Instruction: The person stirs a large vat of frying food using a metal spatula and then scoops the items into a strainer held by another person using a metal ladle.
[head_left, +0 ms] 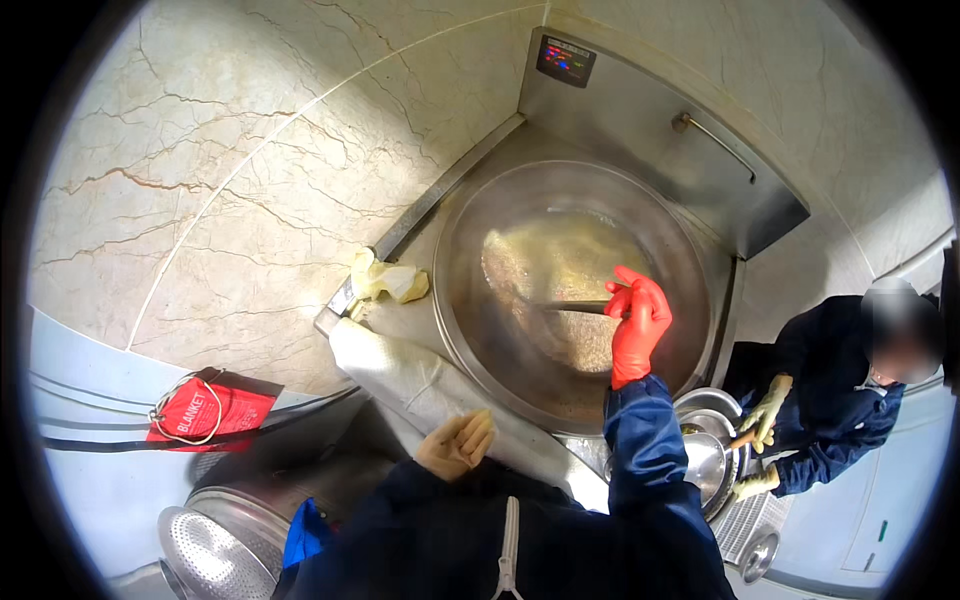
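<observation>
The big round pan [457,290] is sitting sunk into a steel surface [435,230], straight ahead of the person, with a wet, grainy mix [585,345] covering part of its floor. And here's the right hand [640,320], red-gloved, hanging out over the pan — its fingers are closing around the end of a long dark tool [575,306], one finger is pointing loosely outward, and the tool's far end is dipping toward the mix, where I'm losing sight of its shape. The left hand [458,445] is resting low at the near side, palm up by the white padded roll [400,370], fingers gently bending, nothing showing in it.

By the look of it, we're watching the stirring step, and the mix is lying unevenly, so the job is seeming only part done. What the next move is calling for, I'd judge, is a firmer wrap of that red glove on the handle and a broad sweep along the pan's floor — perhaps with the free palm coming in to help. Over on the right, a co-worker [840,400] in pale gloves is leaning over metal bowls [708,465], just beside the pan, while a crumpled yellowish cloth [385,278] is lying at the left.
</observation>
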Action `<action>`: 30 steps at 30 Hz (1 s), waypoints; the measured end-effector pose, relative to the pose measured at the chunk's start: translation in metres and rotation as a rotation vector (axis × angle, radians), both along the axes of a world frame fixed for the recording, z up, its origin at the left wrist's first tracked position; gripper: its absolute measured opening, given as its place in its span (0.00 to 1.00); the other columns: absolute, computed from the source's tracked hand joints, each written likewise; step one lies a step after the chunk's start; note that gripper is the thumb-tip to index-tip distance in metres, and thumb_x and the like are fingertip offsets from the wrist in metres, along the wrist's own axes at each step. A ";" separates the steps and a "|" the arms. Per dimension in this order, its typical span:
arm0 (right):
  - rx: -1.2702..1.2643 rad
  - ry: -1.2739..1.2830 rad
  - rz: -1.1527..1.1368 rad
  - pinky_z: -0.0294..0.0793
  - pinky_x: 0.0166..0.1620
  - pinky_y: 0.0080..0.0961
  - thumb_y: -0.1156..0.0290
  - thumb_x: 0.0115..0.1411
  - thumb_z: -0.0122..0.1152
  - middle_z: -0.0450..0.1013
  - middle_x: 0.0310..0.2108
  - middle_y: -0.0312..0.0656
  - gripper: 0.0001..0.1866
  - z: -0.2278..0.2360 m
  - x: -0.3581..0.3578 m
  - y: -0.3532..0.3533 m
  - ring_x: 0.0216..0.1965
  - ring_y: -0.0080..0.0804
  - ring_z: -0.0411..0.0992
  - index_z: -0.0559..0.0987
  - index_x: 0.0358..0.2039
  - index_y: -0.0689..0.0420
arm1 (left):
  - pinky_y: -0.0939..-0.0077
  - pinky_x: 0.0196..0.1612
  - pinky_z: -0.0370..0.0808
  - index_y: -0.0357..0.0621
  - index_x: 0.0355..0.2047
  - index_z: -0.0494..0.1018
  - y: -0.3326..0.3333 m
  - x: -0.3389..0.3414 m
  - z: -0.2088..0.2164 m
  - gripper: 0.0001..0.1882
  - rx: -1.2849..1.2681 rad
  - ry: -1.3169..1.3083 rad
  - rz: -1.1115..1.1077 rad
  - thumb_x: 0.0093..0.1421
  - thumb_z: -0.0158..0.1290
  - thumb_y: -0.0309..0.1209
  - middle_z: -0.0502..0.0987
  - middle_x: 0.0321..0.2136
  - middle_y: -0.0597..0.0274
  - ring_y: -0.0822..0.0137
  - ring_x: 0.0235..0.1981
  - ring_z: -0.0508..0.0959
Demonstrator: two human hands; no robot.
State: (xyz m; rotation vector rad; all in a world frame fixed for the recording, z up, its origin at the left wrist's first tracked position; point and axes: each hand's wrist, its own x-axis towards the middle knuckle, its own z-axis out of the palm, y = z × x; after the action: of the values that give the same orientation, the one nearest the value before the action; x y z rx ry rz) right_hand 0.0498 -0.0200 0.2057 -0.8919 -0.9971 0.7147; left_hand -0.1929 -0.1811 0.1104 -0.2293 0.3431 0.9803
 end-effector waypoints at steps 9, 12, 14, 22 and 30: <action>-0.081 -0.320 0.023 0.66 0.28 0.17 0.76 0.54 0.48 0.72 0.23 0.40 0.09 -0.039 -0.014 0.008 0.20 0.21 0.66 0.76 0.31 0.65 | 0.70 0.52 0.62 0.28 0.49 0.57 -0.013 -0.004 -0.005 0.23 -0.079 0.007 0.059 0.59 0.39 0.35 0.69 0.43 0.53 0.64 0.38 0.71; -0.068 -0.345 0.029 0.65 0.27 0.16 0.77 0.53 0.49 0.73 0.26 0.39 0.08 -0.057 -0.002 0.009 0.21 0.21 0.67 0.76 0.31 0.64 | 0.70 0.52 0.62 0.29 0.49 0.57 -0.021 -0.006 -0.001 0.23 -0.142 0.088 0.100 0.59 0.38 0.35 0.69 0.42 0.53 0.64 0.40 0.71; -0.042 -0.328 0.024 0.66 0.28 0.17 0.77 0.53 0.49 0.73 0.26 0.40 0.08 -0.048 0.012 0.017 0.21 0.21 0.67 0.77 0.30 0.65 | 0.71 0.52 0.62 0.29 0.49 0.57 -0.030 -0.009 0.000 0.23 -0.152 0.091 0.109 0.60 0.38 0.35 0.69 0.42 0.53 0.64 0.41 0.70; -0.051 -0.086 -0.061 0.70 0.28 0.26 0.70 0.55 0.41 0.58 0.08 0.34 0.15 0.122 0.088 0.024 0.12 0.22 0.58 0.74 0.33 0.67 | 0.73 0.50 0.63 0.31 0.49 0.58 -0.056 -0.014 -0.012 0.23 -0.083 0.024 0.034 0.60 0.38 0.36 0.70 0.42 0.55 0.66 0.42 0.70; -0.194 -0.322 0.192 0.68 0.22 0.23 0.69 0.54 0.39 0.56 0.05 0.34 0.17 0.186 0.068 -0.038 0.06 0.22 0.54 0.74 0.28 0.70 | 0.69 0.53 0.62 0.32 0.48 0.61 -0.047 -0.007 -0.006 0.21 -0.152 0.064 0.015 0.59 0.39 0.36 0.70 0.43 0.54 0.64 0.44 0.70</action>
State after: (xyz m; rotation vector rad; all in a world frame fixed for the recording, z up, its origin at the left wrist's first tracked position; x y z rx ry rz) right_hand 0.1180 -0.0584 0.3922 -1.1130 -1.3284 0.8575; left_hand -0.1995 -0.2279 0.1047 -0.3390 0.4759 0.9792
